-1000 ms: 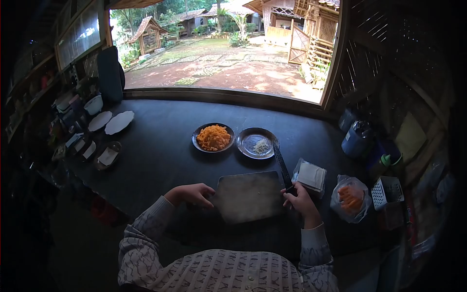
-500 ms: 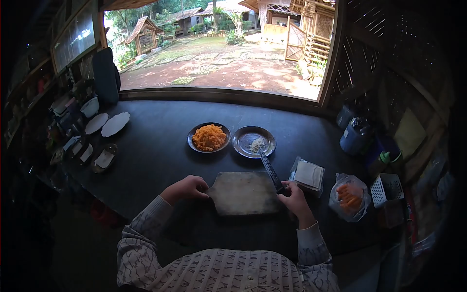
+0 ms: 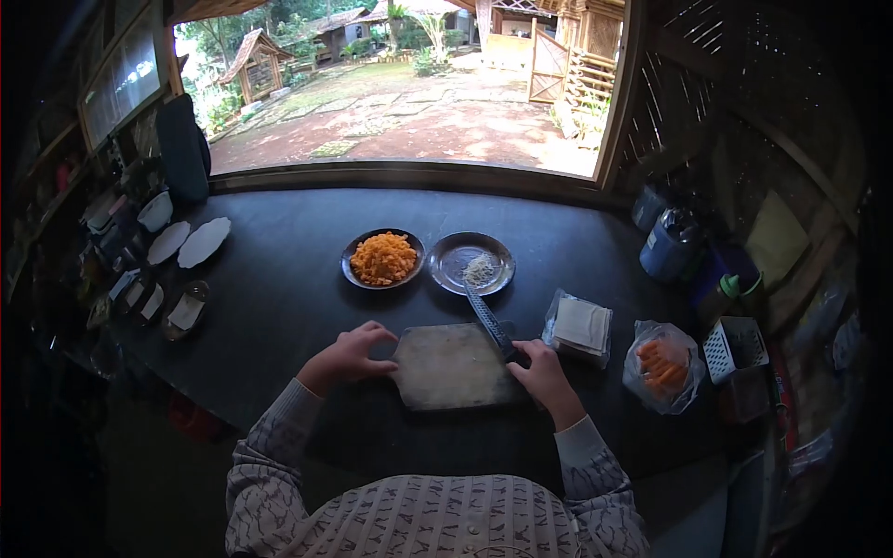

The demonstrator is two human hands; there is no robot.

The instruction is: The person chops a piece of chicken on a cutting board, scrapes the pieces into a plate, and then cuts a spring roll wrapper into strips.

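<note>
A wooden cutting board (image 3: pixel 451 367) lies on the dark table in front of me. At its left end my left hand (image 3: pixel 353 358) is open, thumb and fingers spread close to the board's short handle. On the right, my right hand (image 3: pixel 544 377) pinches the dark handle end of a long narrow tool with a perforated blade (image 3: pixel 486 314). The blade slants away over the board's far edge, its tip on the metal plate (image 3: pixel 446 263) beside a small heap of pale shreds (image 3: pixel 479 270). Left of that plate stands a dish (image 3: pixel 348 272) piled with orange, finely cut food (image 3: pixel 383 259).
To the right lie a pack of square white sheets (image 3: pixel 581 325), a plastic bag of orange carrot-like pieces (image 3: pixel 663 365) and a white basket (image 3: pixel 735 349). White plates (image 3: pixel 205 242) and small dishes line the left side. A window opening (image 3: pixel 391 93) is behind the table.
My left hand's fingers have spread apart beside the board handle. My right hand and the perforated tool have shifted slightly left. The whole view has turned a little.
</note>
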